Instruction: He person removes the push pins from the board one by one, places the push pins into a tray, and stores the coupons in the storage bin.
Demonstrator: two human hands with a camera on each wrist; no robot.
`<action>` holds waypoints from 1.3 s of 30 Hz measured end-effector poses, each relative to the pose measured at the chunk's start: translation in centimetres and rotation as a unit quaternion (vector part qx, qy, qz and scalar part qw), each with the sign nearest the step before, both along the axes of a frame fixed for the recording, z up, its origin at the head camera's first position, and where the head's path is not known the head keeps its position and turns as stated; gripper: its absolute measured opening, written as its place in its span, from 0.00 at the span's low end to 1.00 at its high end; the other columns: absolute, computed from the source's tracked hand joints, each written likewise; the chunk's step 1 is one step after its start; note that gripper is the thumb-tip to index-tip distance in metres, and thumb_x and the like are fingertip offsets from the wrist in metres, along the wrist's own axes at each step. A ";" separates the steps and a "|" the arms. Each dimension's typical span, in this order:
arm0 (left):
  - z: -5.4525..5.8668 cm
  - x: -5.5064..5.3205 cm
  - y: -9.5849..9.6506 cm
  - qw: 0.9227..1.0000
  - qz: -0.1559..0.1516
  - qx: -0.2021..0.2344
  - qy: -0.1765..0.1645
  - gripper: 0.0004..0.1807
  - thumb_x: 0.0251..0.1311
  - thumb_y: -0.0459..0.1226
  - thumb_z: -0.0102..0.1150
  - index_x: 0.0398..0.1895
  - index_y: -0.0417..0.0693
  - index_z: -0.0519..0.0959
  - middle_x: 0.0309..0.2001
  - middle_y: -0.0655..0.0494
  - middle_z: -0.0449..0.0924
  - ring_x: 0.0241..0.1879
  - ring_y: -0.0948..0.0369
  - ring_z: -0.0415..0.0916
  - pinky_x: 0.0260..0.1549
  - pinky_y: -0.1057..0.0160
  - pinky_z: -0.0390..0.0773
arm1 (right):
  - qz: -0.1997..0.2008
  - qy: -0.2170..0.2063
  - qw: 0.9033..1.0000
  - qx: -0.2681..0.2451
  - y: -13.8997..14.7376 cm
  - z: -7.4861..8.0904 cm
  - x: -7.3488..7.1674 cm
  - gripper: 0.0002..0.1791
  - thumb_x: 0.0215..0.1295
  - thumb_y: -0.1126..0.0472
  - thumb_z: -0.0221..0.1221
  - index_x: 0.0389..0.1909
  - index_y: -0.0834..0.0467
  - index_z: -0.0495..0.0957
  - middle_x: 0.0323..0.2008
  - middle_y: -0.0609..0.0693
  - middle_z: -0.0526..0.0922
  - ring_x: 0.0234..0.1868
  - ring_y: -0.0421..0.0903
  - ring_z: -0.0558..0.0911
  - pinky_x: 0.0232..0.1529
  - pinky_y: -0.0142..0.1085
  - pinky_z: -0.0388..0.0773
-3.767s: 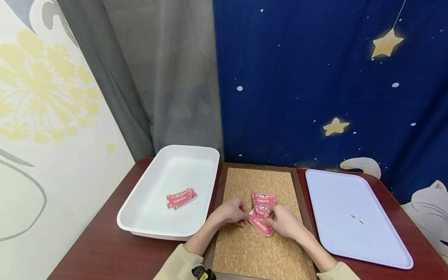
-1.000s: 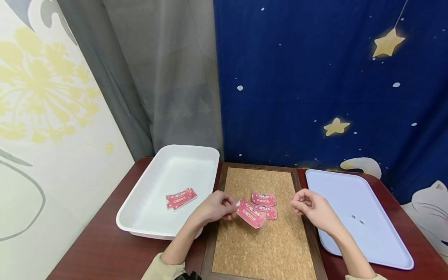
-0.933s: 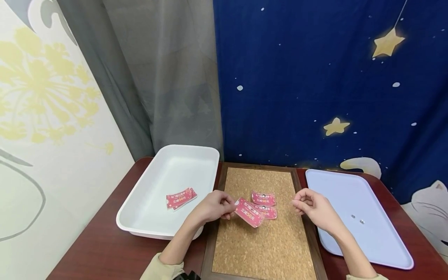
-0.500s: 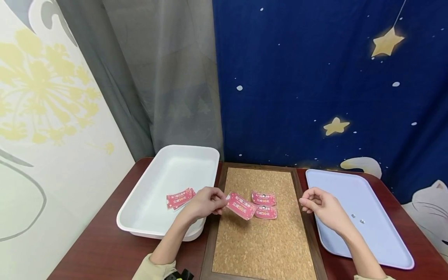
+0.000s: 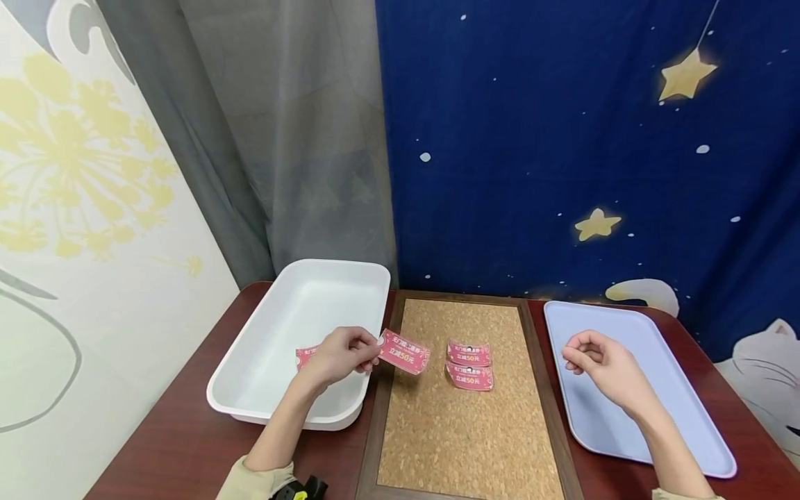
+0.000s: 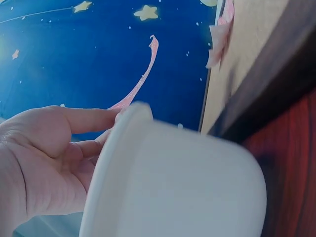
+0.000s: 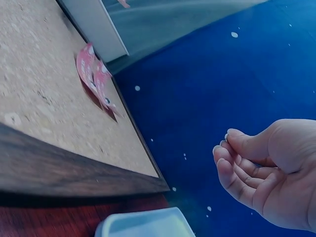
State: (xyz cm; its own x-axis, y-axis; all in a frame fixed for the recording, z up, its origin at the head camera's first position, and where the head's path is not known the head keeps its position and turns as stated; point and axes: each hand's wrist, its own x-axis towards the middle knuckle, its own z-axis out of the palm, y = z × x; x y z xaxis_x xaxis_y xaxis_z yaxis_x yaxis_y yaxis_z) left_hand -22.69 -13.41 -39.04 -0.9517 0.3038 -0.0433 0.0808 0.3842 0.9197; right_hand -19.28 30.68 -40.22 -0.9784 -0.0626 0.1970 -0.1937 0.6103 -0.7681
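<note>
My left hand (image 5: 340, 355) pinches a pink paper coupon (image 5: 403, 352) by its left end, above the right rim of the white tub (image 5: 312, 295). In the left wrist view that coupon (image 6: 144, 76) appears edge-on and bent. Two more pink coupons, an upper one (image 5: 462, 357) and a lower one (image 5: 464, 380), are pinned one below the other on the cork board (image 5: 462, 444). My right hand (image 5: 603, 364) is over the lilac tray (image 5: 675, 423); its thumb and forefinger pinch a tiny silvery thumbtack (image 7: 226, 138), mostly hidden by the fingertips.
Inside the tub lies a coupon (image 5: 303, 355), largely covered by my left hand. The board's dark wooden frame (image 5: 370, 451) sits between tub and tray on the red-brown table (image 5: 169, 437). A blue starry curtain (image 5: 500, 173) hangs behind.
My left hand has lifted the third coupon off the board and carried it left to the tub. My right hand has moved right, from the coupons to over the tray, hiding the tacks there.
</note>
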 end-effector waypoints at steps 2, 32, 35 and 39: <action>-0.1 0.0 -0.6 1.000 0.008 -0.004 0.002 0.06 0.68 0.30 0.59 0.38 0.32 0.79 0.27 0.48 0.82 0.26 0.62 0.77 0.33 0.60 0.82 | -0.003 0.005 1.000 -0.003 0.4 0.0 -0.1 0.11 0.73 0.59 0.61 0.40 0.65 0.76 0.29 0.51 0.83 0.30 0.45 0.83 0.33 0.34 0.77; -2.3 -1.9 -9.2 0.990 0.128 -0.044 -0.025 0.12 0.70 0.32 0.58 0.45 0.27 0.77 0.34 0.42 0.80 0.31 0.57 0.77 0.33 0.62 0.81 | -0.124 -0.045 0.988 0.084 7.5 -2.1 0.1 0.18 0.74 0.53 0.59 0.42 0.68 0.76 0.29 0.52 0.84 0.27 0.40 0.80 0.26 0.31 0.72; -2.5 -2.0 -9.6 0.989 0.136 -0.047 -0.031 0.13 0.70 0.32 0.58 0.46 0.26 0.77 0.34 0.43 0.80 0.31 0.58 0.77 0.32 0.63 0.81 | -0.133 -0.059 0.985 0.090 8.3 -2.4 0.2 0.19 0.75 0.54 0.57 0.43 0.70 0.76 0.29 0.52 0.85 0.26 0.40 0.80 0.26 0.32 0.71; -2.8 -2.1 -10.2 0.988 0.143 -0.048 -0.040 0.14 0.70 0.32 0.58 0.47 0.25 0.76 0.33 0.44 0.80 0.29 0.59 0.77 0.30 0.64 0.81 | -0.144 -0.074 0.982 0.098 9.1 -2.9 0.1 0.18 0.76 0.56 0.56 0.42 0.71 0.76 0.27 0.51 0.84 0.25 0.41 0.79 0.26 0.33 0.70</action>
